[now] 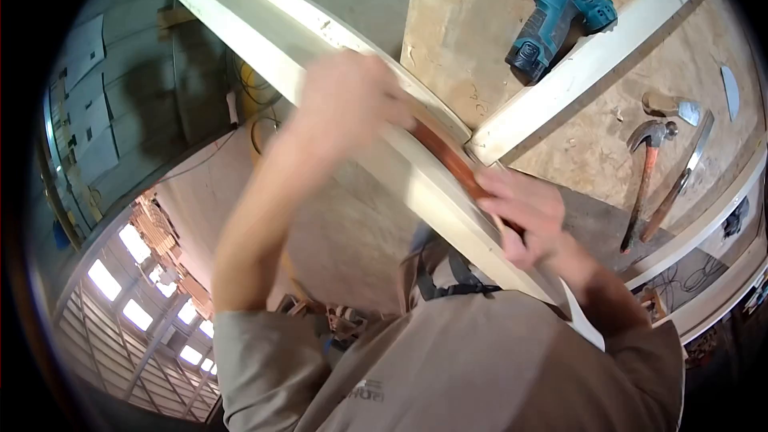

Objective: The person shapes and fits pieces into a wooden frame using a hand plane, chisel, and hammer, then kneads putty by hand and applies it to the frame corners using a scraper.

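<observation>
A long reddish-brown wooden bar (445, 152) lies along the upper side of a cream-painted wooden frame rail (432, 192). My right hand (524, 212) is closed around its near end, thumb towards me. Smeared by motion, my left hand (352, 104) is closed in a fist at the bar's far end, over the rail. The bar's underside and both its ends are hidden, so its exact kind cannot be told. A cream crosspiece (592, 64) meets the rail just beyond the bar.
On the plywood surface (480, 48) beyond lies a teal cordless drill (552, 16). To the right are a claw hammer (646, 176), a chisel (680, 180), a scraper (672, 107) and a pale blade-like piece (730, 92). A curved cream rail (704, 232) runs along the right.
</observation>
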Motion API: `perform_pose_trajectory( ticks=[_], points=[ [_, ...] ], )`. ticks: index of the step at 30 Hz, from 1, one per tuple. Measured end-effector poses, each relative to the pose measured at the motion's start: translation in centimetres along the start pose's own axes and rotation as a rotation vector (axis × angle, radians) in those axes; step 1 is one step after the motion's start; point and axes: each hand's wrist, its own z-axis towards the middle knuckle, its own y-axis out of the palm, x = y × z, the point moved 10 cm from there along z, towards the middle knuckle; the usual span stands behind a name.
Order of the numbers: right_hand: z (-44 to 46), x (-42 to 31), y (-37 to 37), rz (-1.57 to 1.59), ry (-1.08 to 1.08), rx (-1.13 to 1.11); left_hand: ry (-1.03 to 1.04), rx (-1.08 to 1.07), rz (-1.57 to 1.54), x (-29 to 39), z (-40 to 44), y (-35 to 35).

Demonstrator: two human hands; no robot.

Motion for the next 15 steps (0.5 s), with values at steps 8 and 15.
perform_pose_trajectory(
  ticks=[8, 15],
  points=[
    [2.0, 0.3, 1.4, -0.057, 0.013, 0.011, -0.012, -0.067, -0.017, -2.1, 0.6, -1.4],
    [6.1, 2.3, 4.8, -0.057, 0.094, -0.036, -0.180, 0.029, -0.026, -6.9, 1.4, -3.8]
  ],
)
